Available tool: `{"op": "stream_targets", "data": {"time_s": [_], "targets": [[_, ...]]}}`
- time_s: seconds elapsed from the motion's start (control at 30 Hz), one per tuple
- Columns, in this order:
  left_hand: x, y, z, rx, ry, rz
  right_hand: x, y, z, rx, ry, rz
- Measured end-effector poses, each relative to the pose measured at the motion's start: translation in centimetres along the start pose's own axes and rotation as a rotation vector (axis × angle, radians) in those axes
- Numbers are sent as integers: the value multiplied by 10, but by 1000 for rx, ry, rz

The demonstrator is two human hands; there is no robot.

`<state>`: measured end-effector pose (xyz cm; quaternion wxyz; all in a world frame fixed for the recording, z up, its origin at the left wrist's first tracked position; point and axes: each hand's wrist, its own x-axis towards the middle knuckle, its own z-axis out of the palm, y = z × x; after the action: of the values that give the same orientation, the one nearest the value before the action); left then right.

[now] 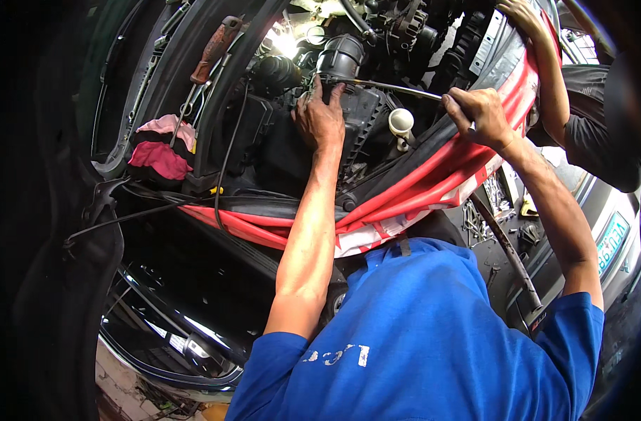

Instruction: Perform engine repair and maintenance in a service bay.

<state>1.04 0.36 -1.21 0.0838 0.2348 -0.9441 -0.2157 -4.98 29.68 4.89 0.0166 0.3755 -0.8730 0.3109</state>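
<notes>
My left hand (322, 119) reaches up to the black ribbed intake tube (340, 55), fingers apart, fingertips touching its lower end beside the metal tip of a long tool. My right hand (478, 119) is closed around the near end of that long thin tool (398, 89), which looks like a screwdriver; its handle is mostly hidden in my fist. Below the tube sits the black airbox (285, 147), partly behind my left arm. A white reservoir cap (400, 123) is between the airbox and my right hand.
Red-handled screwdriver (215, 49) and pink-black rag (159, 158) lie on the car's left ledge. Red fender cover (398, 194) drapes the front edge. Another person's arm (552, 98) grips the bay's upper right. Metal bar (506, 249) and loose wrenches (478, 221) sit lower right.
</notes>
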Motion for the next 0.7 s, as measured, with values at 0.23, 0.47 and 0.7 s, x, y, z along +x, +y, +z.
{"op": "stream_targets", "data": {"time_s": [0.23,0.47,0.7], "targets": [[2,5,-2,0,4,0,2,1,-3,162,-49,222],[3,-6,0,115,84,-42,-13,-4,-17,70,-104,209],[14,-7,-12,47,-54,-20,-70,-16,-29,262,27,475]]}}
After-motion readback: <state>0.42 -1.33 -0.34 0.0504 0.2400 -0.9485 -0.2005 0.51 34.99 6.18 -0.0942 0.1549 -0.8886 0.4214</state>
